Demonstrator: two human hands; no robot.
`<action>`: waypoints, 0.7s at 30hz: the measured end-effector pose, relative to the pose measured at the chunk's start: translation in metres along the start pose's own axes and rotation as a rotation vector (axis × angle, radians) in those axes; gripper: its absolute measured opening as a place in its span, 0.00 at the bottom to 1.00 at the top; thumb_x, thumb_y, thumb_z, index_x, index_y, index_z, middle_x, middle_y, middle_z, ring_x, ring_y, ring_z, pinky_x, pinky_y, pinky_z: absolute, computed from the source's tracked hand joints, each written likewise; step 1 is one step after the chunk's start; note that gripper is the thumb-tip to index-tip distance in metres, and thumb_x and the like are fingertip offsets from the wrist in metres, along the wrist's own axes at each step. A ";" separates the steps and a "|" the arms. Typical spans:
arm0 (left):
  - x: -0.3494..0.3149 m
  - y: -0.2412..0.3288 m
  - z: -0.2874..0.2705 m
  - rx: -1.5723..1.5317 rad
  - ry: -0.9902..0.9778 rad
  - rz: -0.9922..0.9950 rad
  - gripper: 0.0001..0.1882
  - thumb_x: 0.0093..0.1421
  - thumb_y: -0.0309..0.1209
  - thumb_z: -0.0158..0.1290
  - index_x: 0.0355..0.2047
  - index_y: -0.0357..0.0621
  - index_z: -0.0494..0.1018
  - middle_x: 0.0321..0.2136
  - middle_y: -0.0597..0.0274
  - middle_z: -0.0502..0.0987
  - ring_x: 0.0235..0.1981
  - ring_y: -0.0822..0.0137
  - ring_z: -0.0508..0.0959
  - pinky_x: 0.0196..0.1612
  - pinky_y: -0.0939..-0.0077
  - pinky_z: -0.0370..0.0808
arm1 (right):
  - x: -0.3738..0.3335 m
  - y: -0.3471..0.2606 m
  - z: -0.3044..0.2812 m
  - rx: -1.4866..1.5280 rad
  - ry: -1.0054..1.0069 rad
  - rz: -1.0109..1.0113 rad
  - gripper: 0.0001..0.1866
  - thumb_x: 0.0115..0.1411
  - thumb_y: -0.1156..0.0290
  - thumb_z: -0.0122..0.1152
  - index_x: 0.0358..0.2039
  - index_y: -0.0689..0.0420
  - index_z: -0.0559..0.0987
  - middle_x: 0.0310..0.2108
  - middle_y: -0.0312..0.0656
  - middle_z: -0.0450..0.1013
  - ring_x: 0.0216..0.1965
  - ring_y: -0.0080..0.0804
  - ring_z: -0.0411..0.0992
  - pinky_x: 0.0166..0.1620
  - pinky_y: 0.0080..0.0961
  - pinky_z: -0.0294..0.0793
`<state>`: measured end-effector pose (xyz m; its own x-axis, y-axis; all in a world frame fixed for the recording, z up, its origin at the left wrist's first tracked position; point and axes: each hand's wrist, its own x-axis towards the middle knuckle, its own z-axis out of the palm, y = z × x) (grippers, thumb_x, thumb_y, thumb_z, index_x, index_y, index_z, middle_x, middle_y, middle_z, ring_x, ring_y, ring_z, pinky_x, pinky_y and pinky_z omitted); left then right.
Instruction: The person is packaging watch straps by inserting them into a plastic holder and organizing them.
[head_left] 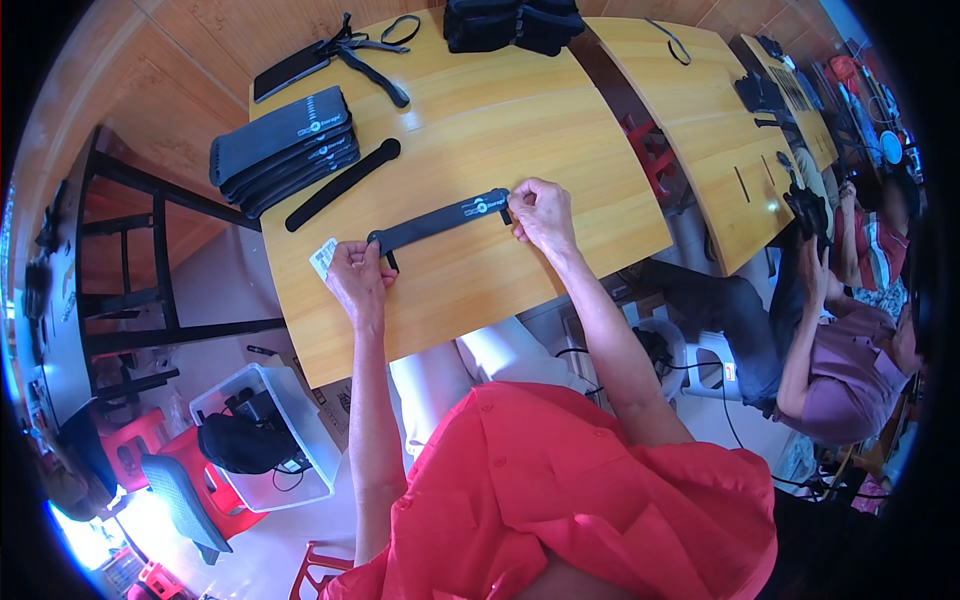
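A flat black strap [430, 229] with a small white print stretches between my two hands, just over the wooden table [455, 300]. My left hand [356, 282] pinches its left end, where a short dark piece hangs down by the fingers. At the right end, my right hand [543, 213] holds the strap between thumb and fingertips. A white barcode label [324, 257] shows beside my left hand; whether the fingers touch it I cannot tell. Beyond the strap lies a narrow black strip [343, 186] with rounded ends.
Several flat black printed pieces [278, 140] are stacked at the table's left. Behind them are a dark phone-like slab [290, 72] and loose straps [372, 75]. Black bundles [512, 25] sit at the far edge. A clear bin [318, 470] stands lower left; another person [845, 370] works at right.
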<state>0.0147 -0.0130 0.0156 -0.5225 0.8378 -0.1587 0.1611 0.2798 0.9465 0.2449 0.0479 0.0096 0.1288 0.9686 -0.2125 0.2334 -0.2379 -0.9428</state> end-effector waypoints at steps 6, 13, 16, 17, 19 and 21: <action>0.000 0.001 0.001 0.011 0.009 0.007 0.07 0.55 0.24 0.52 0.26 0.32 0.66 0.16 0.59 0.71 0.10 0.74 0.72 0.11 0.85 0.68 | 0.000 0.001 0.001 -0.015 0.005 -0.009 0.06 0.51 0.77 0.56 0.20 0.65 0.73 0.13 0.39 0.69 0.10 0.24 0.69 0.11 0.18 0.67; -0.002 0.003 0.003 0.046 0.045 -0.001 0.07 0.55 0.24 0.52 0.26 0.33 0.66 0.15 0.60 0.70 0.09 0.74 0.71 0.11 0.84 0.67 | -0.001 -0.001 0.003 -0.051 0.033 -0.023 0.06 0.50 0.78 0.56 0.19 0.64 0.73 0.12 0.39 0.69 0.09 0.24 0.68 0.10 0.19 0.66; -0.002 0.006 0.004 0.075 0.045 0.002 0.07 0.56 0.24 0.52 0.26 0.33 0.66 0.15 0.60 0.70 0.09 0.74 0.71 0.11 0.84 0.67 | 0.000 -0.001 0.002 -0.047 0.023 -0.021 0.05 0.50 0.78 0.56 0.20 0.64 0.73 0.12 0.39 0.69 0.09 0.23 0.68 0.10 0.19 0.66; -0.002 0.007 0.003 0.099 0.042 0.008 0.07 0.56 0.24 0.52 0.26 0.33 0.66 0.15 0.61 0.70 0.09 0.74 0.71 0.10 0.84 0.67 | -0.001 -0.001 0.003 -0.046 0.021 -0.022 0.05 0.50 0.78 0.56 0.20 0.64 0.73 0.12 0.39 0.69 0.09 0.23 0.68 0.10 0.19 0.66; -0.002 0.005 0.003 0.075 0.046 0.007 0.07 0.56 0.24 0.51 0.26 0.33 0.66 0.15 0.61 0.70 0.09 0.74 0.71 0.11 0.84 0.67 | -0.001 -0.002 0.003 -0.042 0.027 -0.002 0.05 0.50 0.78 0.55 0.20 0.64 0.73 0.12 0.40 0.69 0.10 0.23 0.68 0.11 0.19 0.66; -0.001 0.003 0.003 0.050 0.047 0.007 0.07 0.56 0.24 0.51 0.26 0.33 0.66 0.15 0.61 0.70 0.09 0.74 0.71 0.11 0.83 0.67 | -0.001 -0.002 0.003 -0.046 0.031 -0.013 0.05 0.50 0.79 0.55 0.20 0.65 0.73 0.12 0.40 0.69 0.10 0.23 0.68 0.11 0.19 0.66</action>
<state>0.0187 -0.0116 0.0176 -0.5596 0.8173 -0.1373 0.2060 0.2977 0.9322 0.2413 0.0480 0.0107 0.1553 0.9691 -0.1918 0.2795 -0.2294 -0.9323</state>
